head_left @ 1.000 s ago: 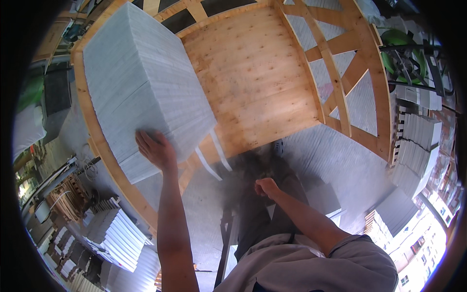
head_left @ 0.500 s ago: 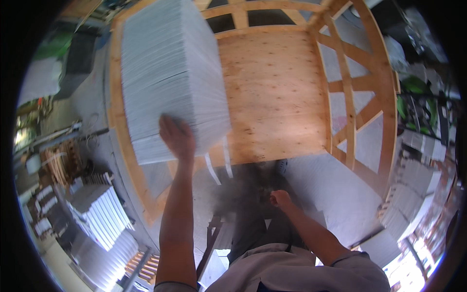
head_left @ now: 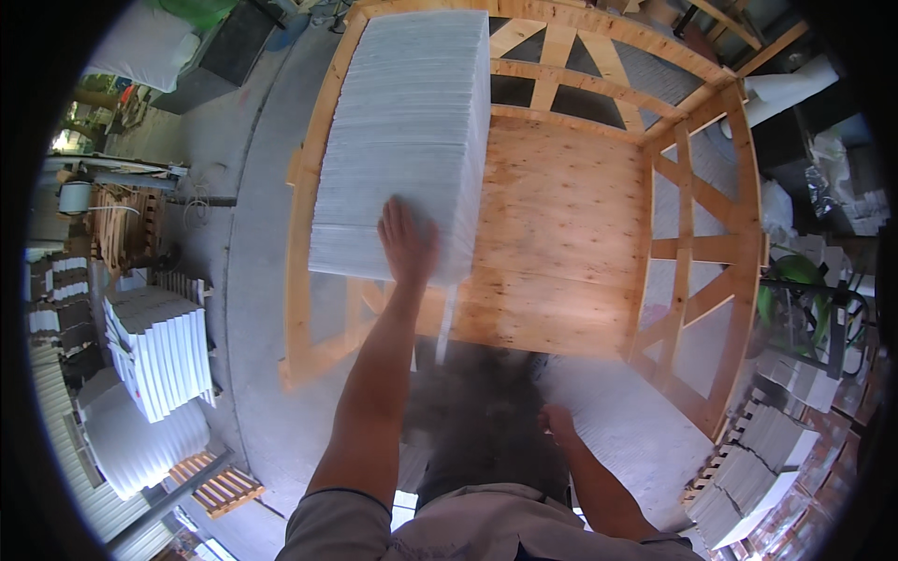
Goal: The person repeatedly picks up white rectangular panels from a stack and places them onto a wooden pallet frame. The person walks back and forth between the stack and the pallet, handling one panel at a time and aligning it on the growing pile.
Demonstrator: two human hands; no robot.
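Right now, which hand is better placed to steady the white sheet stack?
Likely your left hand: it rests on the white sheet stack; your right hand hangs apart, near your legs.

Sheet stack reads pale blue-grey, ruled with fine crosswise lines; crate base is orange-tan ply, speckled with dark knots; crate frame similar warm tan; strap white. Person's shirt light grey, trousers charcoal; floor grey; from here the smaller stack shows white-and-grey stripes.
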